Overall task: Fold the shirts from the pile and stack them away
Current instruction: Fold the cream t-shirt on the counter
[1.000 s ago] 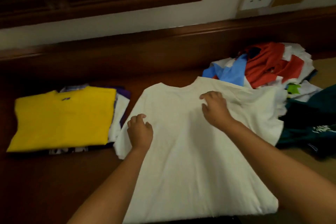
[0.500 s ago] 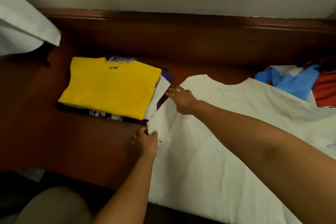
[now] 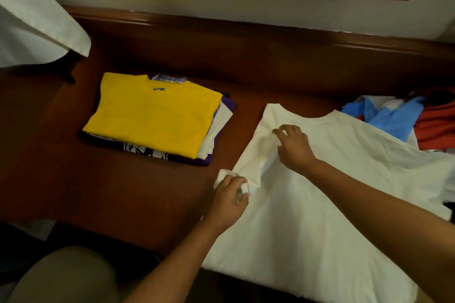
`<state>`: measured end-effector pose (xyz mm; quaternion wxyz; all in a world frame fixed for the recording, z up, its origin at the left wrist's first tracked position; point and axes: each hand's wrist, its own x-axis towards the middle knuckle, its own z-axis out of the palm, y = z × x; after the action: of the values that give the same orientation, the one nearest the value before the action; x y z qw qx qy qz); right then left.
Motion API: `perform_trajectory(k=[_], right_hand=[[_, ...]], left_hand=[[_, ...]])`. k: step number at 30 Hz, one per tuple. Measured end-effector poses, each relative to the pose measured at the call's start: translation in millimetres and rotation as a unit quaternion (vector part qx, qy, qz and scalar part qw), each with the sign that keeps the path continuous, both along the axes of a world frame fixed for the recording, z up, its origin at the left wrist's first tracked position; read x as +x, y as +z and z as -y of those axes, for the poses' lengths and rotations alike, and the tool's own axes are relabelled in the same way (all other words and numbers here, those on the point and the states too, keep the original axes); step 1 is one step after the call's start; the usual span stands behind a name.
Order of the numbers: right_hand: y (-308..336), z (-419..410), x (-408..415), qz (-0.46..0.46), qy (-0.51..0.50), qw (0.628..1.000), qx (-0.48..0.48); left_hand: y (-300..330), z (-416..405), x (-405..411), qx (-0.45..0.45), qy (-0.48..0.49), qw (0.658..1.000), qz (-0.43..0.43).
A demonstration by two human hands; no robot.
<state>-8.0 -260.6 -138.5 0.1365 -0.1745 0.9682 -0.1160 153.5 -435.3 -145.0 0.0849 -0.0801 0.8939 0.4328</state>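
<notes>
White shirt [image 3: 320, 204] lies flat on the wooden surface [image 3: 123, 192]. Left hand [image 3: 229, 200] grips its sleeve end; right hand [image 3: 294, 146] pinches the shoulder fabric. Folded stack [image 3: 157, 115] sits left, apart.

Carrying surface: dark reddish-brown wooden worktop [image 3: 128, 194], bounded at the back by a raised wooden ledge along the wall. A folded stack [image 3: 157, 118] is placed left of centre, nearer the back edge than the front; yellow shirt [image 3: 150, 115] is seen on top, white and purple layers show at its right side, a purple printed shirt at the bottom. A white shirt [image 3: 320, 216] is spread flat right of centre, collar toward the back edge, hem overhanging the front edge. An unfolded pile [image 3: 406, 115] of blue, red and white garments is found at the right edge, partly overlapped by the white shirt.
</notes>
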Motion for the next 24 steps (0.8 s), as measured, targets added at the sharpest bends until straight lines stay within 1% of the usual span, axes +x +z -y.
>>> perform_trajectory(k=[2,3,4,5,6,9,10,12,13,15,16,17,19,21,23,24], right_hand=[[-1,-7,19,0.002,-0.042,0.999,-0.009],[-3,-6,29,0.014,-0.054,0.998,-0.028],[-5,-4,40,0.035,-0.059,0.997,-0.044],[-7,1,48,0.060,-0.065,0.994,-0.058],[-7,6,56,0.085,-0.068,0.992,-0.068],[-8,20,70,0.113,-0.036,0.988,-0.097],[-7,25,74,0.114,-0.027,0.987,-0.107],[-6,32,81,0.134,-0.035,0.984,-0.110],[-7,35,85,0.147,-0.034,0.985,-0.085],[-13,41,94,0.141,0.017,0.990,0.015],[-17,42,98,0.131,0.040,0.989,0.048],[-20,42,100,0.123,0.044,0.990,0.051],[-20,41,96,0.121,0.003,0.993,-0.008],[-10,43,79,0.094,-0.054,0.990,-0.085],[5,50,49,0.070,-0.099,0.983,-0.136],[13,56,33,0.069,-0.108,0.981,-0.143]], left_hand=[[-4,2,4,-0.009,0.032,0.999,0.004],[-6,5,4,-0.045,0.050,0.998,0.009],[-8,9,3,-0.107,0.055,0.992,0.020],[-10,12,1,-0.169,0.050,0.983,0.041],[-12,16,0,-0.205,0.038,0.976,0.060],[-18,22,-5,-0.223,-0.034,0.969,0.101],[-22,23,-6,-0.219,-0.042,0.971,0.091],[-22,24,-8,-0.163,0.004,0.984,0.067],[-19,24,-10,-0.118,0.038,0.990,0.072],[-12,24,-12,-0.046,0.091,0.992,0.075],[-8,25,-14,-0.034,0.109,0.991,0.065],[-2,26,-14,-0.031,0.120,0.991,0.051],[9,30,-17,-0.025,0.131,0.991,0.008],[23,37,-23,-0.016,0.151,0.988,-0.032],[36,45,-33,-0.007,0.176,0.983,-0.050],[41,49,-39,-0.009,0.190,0.981,-0.047]])
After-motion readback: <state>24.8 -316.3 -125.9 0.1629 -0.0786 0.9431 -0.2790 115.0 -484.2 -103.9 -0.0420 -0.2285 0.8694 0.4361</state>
